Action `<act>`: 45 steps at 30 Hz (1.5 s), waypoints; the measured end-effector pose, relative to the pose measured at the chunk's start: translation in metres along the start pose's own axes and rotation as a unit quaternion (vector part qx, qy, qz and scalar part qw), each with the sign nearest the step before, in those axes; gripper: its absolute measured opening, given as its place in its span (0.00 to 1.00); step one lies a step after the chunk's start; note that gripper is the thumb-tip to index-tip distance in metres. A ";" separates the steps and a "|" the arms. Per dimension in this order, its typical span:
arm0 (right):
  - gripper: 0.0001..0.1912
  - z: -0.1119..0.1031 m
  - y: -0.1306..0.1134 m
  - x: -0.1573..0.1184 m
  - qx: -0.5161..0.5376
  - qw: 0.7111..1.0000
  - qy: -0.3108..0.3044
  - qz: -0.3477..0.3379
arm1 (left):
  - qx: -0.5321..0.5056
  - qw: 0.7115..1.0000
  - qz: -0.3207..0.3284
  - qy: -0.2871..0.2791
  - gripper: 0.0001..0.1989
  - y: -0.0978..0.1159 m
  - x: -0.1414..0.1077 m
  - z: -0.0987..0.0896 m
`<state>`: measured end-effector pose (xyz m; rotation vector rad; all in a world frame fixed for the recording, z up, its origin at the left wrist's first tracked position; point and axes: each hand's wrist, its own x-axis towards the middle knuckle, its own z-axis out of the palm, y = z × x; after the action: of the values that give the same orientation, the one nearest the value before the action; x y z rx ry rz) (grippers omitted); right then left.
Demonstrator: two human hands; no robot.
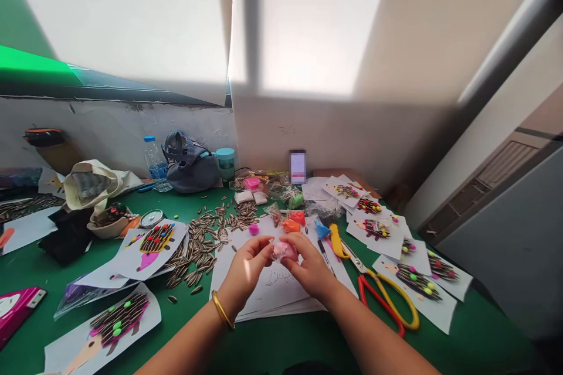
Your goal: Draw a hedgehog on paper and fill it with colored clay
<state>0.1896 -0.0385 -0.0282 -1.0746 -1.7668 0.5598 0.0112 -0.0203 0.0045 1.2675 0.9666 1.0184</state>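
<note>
Both hands meet over white paper [246,304] that carries a pencil drawing. My left hand [251,263] pinches the clear wrapping at the left end of a pink clay packet [285,250]. Around the packet's right side, the fingers of my right hand [310,263] are closed. Beyond them on the paper lie an orange clay packet [291,225], a red one [297,217] and a blue one [322,229]. A small magenta clay lump [254,228] sits left of these.
Sunflower seeds [202,246] spread at the left. Scissors [382,290] and a yellow-handled tool [338,241] lie at the right, beside hedgehog pictures [417,281]. More pictures [118,319] lie left. A phone [298,166], bottle [155,164] and bag [191,170] stand behind.
</note>
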 end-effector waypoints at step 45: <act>0.11 0.016 0.001 -0.005 -0.032 0.998 0.055 -0.021 | 0.178 0.977 0.113 0.000 0.12 -0.022 0.009 -0.011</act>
<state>0.1765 -0.0406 -0.0386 -1.0897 -1.7162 0.4126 0.0042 -0.0087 -0.0185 1.7067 1.0527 1.0476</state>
